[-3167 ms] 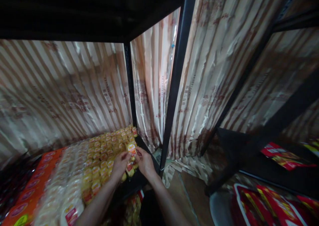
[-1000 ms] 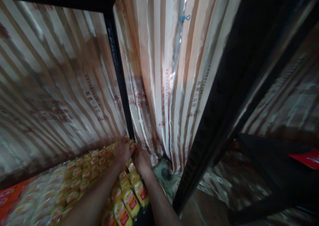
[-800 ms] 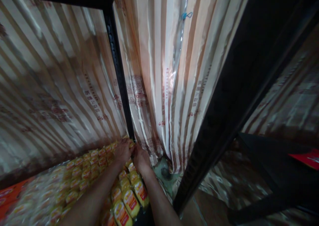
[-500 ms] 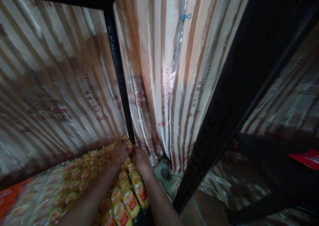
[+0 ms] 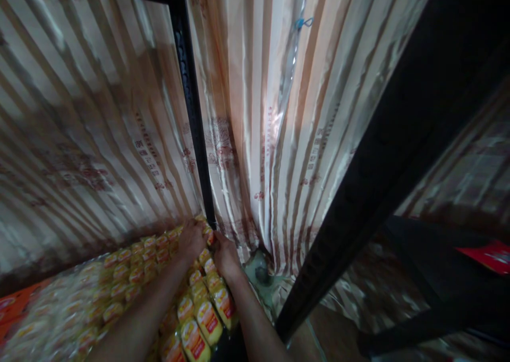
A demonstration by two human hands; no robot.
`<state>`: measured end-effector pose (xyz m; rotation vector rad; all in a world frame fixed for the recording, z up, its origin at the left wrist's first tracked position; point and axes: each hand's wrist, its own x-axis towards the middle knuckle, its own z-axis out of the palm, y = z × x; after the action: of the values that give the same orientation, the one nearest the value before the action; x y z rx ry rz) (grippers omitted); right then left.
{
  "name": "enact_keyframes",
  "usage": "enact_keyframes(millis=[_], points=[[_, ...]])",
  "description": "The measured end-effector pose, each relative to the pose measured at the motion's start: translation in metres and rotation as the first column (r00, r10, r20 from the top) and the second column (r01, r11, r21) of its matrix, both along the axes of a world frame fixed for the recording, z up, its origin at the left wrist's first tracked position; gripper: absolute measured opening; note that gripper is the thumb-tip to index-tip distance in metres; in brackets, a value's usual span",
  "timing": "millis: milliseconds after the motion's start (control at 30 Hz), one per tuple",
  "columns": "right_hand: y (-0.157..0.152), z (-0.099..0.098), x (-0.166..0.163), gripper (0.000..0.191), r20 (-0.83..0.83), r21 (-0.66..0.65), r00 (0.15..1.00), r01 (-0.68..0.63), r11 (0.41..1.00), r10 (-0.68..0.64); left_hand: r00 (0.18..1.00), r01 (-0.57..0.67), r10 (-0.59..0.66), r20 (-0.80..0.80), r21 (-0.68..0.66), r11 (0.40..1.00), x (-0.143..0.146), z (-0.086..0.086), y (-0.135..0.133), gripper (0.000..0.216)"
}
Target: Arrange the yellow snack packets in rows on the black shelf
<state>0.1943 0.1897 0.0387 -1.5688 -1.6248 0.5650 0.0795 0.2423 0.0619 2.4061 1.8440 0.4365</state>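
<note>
Rows of small yellow wrapped snack packets (image 5: 207, 322) with red and orange labels lie on a dark shelf. At the far corner of the rows, my left hand (image 5: 192, 241) and my right hand (image 5: 226, 254) reach in close together. Between their fingers is one yellow snack packet (image 5: 208, 234), beside the foot of a black shelf post (image 5: 195, 112). Both hands look closed on this packet from either side, though the fingertips are small and partly hidden. My forearms cover part of the rows behind.
Striped curtain-like sheeting (image 5: 247, 85) hangs behind the shelf. A thick black upright (image 5: 358, 192) slants down at the right. Pale clear-wrapped packets (image 5: 64, 303) and an orange box (image 5: 19, 309) lie at left. Another dark shelf at right bears a red packet (image 5: 488, 257).
The view has shifted slightly. My hands stay at the far corner, a little further apart, and more of the packet between them shows.
</note>
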Motion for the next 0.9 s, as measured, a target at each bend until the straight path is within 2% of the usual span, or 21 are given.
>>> enact_keyframes(millis=[100,200,367,500,733,833,900], points=[[0.0,-0.002,0.001,0.043,-0.029,0.0,0.999,-0.021,1.0,0.021,1.0,0.004,-0.005,0.005,0.018,1.0,-0.001,-0.004,0.0,0.025],[0.0,-0.002,0.002,0.042,-0.017,-0.061,0.999,-0.042,0.997,0.041,1.0,-0.02,0.02,0.015,0.013,1.0,0.0,-0.004,-0.001,0.026],[-0.004,0.002,0.002,0.043,-0.024,-0.063,0.999,-0.023,0.998,0.021,0.996,-0.073,0.075,0.054,-0.034,0.997,0.002,0.004,-0.006,0.033],[-0.008,0.004,0.002,0.043,-0.068,-0.03,0.998,-0.003,1.0,0.001,0.996,-0.041,0.041,0.077,-0.008,0.999,0.001,0.014,-0.014,0.032],[-0.017,0.014,0.005,0.04,-0.1,-0.061,0.988,0.11,0.992,-0.115,0.997,0.0,-0.002,0.076,0.02,1.0,0.005,0.035,-0.045,0.028],[-0.027,0.021,0.005,0.043,-0.1,-0.068,0.981,0.158,0.985,-0.164,0.992,0.026,-0.028,0.126,0.016,1.0,0.011,0.036,-0.063,0.028],[-0.037,0.026,0.004,0.045,-0.119,-0.061,0.981,0.144,0.988,-0.15,0.981,0.05,-0.045,0.187,-0.02,0.999,0.017,0.033,-0.075,0.032]])
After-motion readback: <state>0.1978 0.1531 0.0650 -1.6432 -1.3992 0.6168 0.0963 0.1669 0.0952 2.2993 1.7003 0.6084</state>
